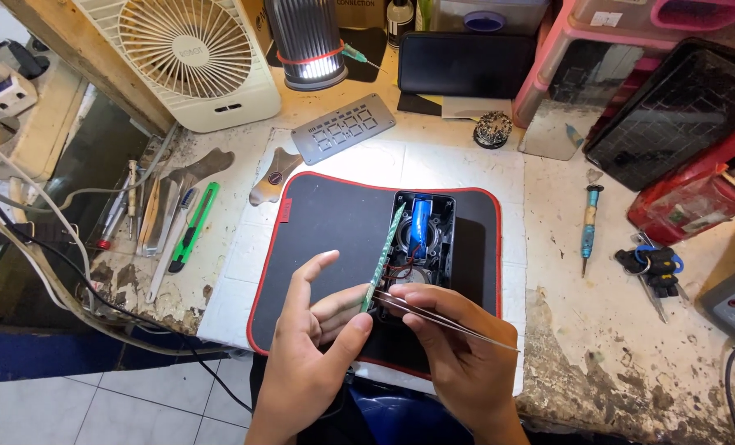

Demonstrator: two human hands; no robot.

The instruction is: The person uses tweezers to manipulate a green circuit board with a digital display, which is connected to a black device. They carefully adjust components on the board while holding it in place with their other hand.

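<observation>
On the black mat [326,239] covering the tabletop [614,330], an opened black device [425,239] with a blue cell has its green circuit board [381,259] pinched by left hand [314,346] fingers, while right hand [458,346] fingers squeeze metal tweezers [450,317].

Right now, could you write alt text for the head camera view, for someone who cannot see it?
A left hand tilts a green circuit board up from an opened black device holding a blue battery cell, while the right hand works tweezers at the board's lower end. The device lies on a red-edged black mat on a worn workbench.
</observation>
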